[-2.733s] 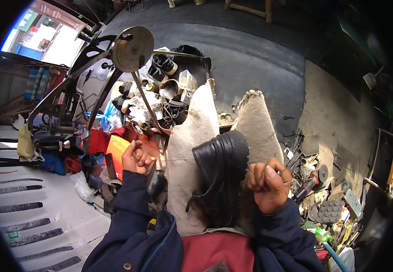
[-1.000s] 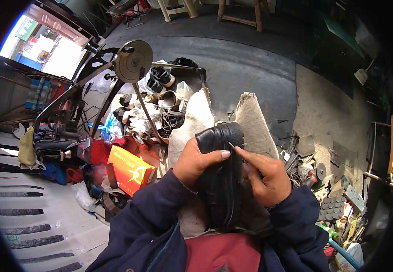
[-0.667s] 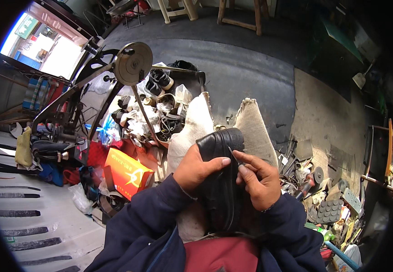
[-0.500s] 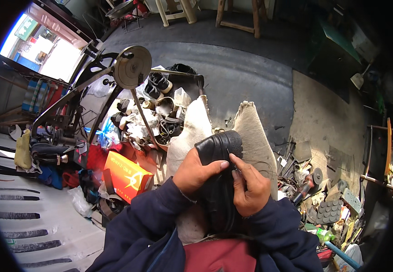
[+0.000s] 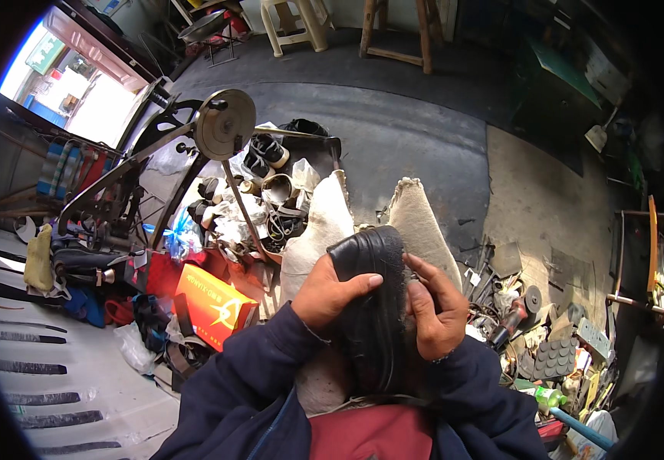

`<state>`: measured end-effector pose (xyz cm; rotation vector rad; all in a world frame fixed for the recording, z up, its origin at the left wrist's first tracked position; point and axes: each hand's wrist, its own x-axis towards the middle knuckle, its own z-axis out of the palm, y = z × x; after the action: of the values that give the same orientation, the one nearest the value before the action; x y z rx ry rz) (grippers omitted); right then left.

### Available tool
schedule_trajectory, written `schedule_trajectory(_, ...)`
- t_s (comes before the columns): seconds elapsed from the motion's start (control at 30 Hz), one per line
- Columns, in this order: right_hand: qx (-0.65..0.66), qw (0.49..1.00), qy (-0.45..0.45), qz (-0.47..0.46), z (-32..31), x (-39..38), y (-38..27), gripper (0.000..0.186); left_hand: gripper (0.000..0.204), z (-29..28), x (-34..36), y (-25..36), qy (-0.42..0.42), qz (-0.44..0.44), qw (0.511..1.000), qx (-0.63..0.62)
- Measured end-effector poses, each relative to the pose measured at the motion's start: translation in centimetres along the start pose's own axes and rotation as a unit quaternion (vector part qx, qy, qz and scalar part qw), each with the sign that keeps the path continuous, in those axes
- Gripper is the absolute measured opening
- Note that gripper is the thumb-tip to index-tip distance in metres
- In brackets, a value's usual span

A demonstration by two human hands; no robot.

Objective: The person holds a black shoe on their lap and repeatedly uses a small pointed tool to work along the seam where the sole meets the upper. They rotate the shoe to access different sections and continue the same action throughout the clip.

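A black leather shoe (image 5: 366, 307) lies over my lap, its dark, rough-looking side turned to the right. My left hand (image 5: 330, 295) grips its left side, thumb pressed flat across the leather. At the shoe's right edge my right hand (image 5: 435, 310) has index finger and thumb bent together. Whatever they pinch is too small to make out. Beneath the shoe a thick off-white cloth (image 5: 426, 222) covers my legs.
A treadle-type machine with a round wheel (image 5: 225, 125) stands at the left, beside a heap of shoes and bags. An orange box (image 5: 213, 307) sits by my left forearm. Tools and scraps, including a studded rubber pad (image 5: 555, 359), crowd the right. Stools (image 5: 294, 27) stand at the back.
My right hand has shifted a little right from the shoe's upper face to its edge. The shoe has tilted, showing more of its rough side. My left hand keeps its grip.
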<state>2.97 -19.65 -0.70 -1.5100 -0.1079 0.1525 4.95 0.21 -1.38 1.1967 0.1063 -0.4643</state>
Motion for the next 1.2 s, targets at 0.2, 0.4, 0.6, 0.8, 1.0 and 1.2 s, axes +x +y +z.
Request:
schedule_trajectory(0.2,-0.188,0.982,0.008,-0.019,-1.8,0.9,0.9,0.032,0.044,0.2,0.0,0.0,0.014,-0.005,1.000,-0.006)
schedule_trajectory(0.4,-0.371,0.925,0.076,-0.038,-5.1,3.5,2.4,0.020,0.040,0.5,-0.3,0.2,0.034,-0.007,0.999,0.009)
schedule_trajectory(0.6,-0.258,0.955,0.076,-0.124,-6.4,1.7,1.4,0.036,0.033,0.5,-0.1,0.1,0.054,-0.025,0.998,0.023)
schedule_trajectory(0.8,-0.203,0.972,-0.081,-0.085,-3.0,-1.7,1.6,0.047,0.029,0.2,0.1,-0.1,0.039,-0.013,0.999,0.010)
schedule_trajectory(1.0,-0.185,0.974,-0.100,-0.088,-2.9,-1.0,1.5,0.050,0.030,0.1,0.2,-0.2,0.041,-0.013,0.999,0.009)
schedule_trajectory(1.2,-0.217,0.965,-0.124,-0.083,-3.1,-1.2,1.4,0.049,0.031,-0.1,0.1,-0.2,0.036,-0.019,0.999,0.017)
